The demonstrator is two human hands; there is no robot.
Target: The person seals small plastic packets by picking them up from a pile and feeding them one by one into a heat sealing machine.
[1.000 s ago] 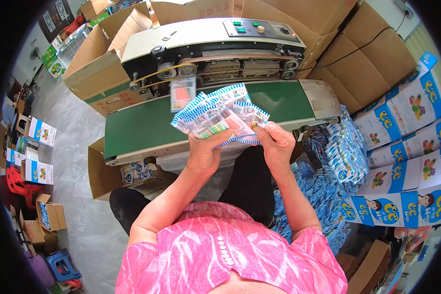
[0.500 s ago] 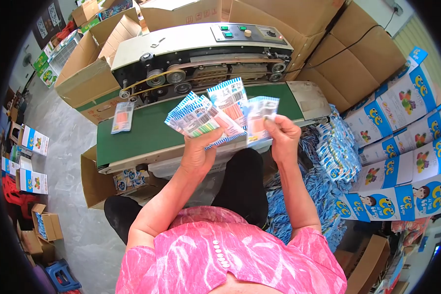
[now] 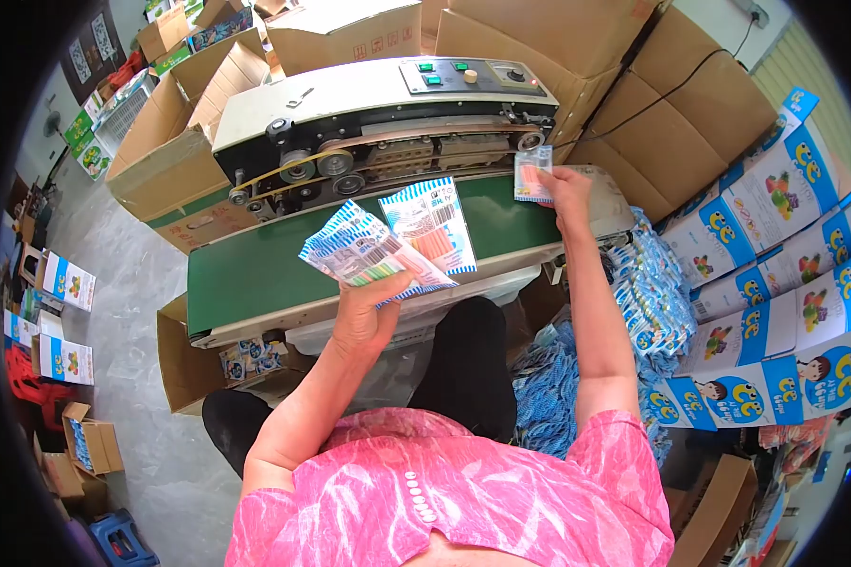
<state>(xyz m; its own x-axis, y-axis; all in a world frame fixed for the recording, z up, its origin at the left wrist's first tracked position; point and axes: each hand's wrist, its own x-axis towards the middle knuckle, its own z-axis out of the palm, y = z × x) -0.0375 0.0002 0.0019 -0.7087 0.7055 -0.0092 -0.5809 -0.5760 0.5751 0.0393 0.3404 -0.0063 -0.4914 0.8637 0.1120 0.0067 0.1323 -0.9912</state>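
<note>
My left hand (image 3: 373, 300) grips a fanned bunch of blue-and-white striped packets (image 3: 359, 248) over the front of the green belt (image 3: 255, 266). One packet (image 3: 433, 227) stands out to the right of the bunch, showing a barcode and pinkish sticks. Up at the right end of the belt, my right hand (image 3: 565, 194) pinches a single small packet (image 3: 533, 174) by its right side, close to the rollers of the machine (image 3: 369, 104).
Open cardboard boxes (image 3: 161, 161) stand behind and left of the machine. At the right are piled blue packets (image 3: 648, 283) and printed cartons (image 3: 775, 283). A box with packets (image 3: 182, 369) sits below the belt's left end.
My right hand has moved from the bunch up and right to the machine with one packet. The packet lying at the belt's left end is gone from view. My left hand shifted slightly left.
</note>
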